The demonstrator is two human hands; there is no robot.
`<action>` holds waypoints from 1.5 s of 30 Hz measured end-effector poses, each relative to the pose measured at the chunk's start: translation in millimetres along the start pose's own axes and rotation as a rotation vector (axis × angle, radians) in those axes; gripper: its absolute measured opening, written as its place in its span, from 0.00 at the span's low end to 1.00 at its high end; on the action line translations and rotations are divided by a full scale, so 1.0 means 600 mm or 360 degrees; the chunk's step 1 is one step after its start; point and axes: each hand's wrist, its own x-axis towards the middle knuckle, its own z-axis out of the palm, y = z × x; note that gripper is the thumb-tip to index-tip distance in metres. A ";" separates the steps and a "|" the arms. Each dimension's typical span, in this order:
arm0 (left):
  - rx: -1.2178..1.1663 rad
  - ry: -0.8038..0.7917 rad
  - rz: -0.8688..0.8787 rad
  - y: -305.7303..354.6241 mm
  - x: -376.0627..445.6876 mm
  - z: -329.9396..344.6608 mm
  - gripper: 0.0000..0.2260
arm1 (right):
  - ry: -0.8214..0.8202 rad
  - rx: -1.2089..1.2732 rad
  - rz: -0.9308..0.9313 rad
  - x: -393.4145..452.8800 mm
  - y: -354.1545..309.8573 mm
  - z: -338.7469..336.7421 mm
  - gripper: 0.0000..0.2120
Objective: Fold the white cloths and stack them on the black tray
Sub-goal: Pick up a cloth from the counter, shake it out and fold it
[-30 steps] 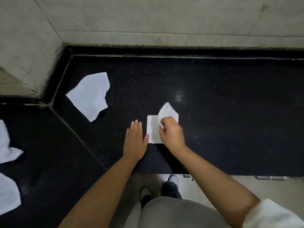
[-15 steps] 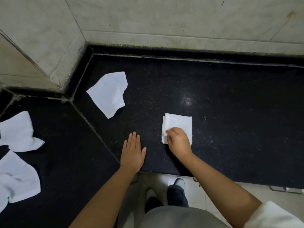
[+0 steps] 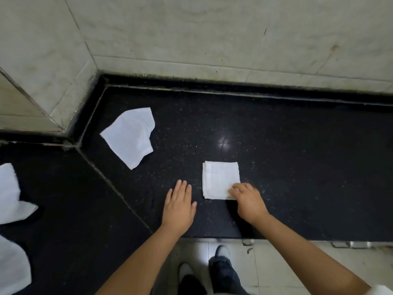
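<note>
- Folded white cloth (image 3: 220, 178) lies on the black table (image 3: 297, 167) (near its front edge).
- Right hand (image 3: 247, 201) fingers curl on the cloth's near corner.
- Left hand (image 3: 178, 206) rests flat just beside it, fingers together.

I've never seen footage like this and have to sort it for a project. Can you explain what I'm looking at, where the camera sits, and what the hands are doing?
There is no machine here: a person wears a camera on the head, looking down at their own arms and a black stone counter in a tiled corner. The left hand lies flat on the counter, holding nothing. The right hand has its grip on the near right corner of a folded white cloth, fingers curled at its edge. An unfolded cloth lies further left, and two more cloths sit at the left edge. No tray is in view.
</note>
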 end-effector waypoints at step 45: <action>-0.0220 -0.0084 0.2167 1.576 0.104 0.001 0.10 | 0.1000 0.0387 0.1042 -0.803 1.185 -0.330 0.11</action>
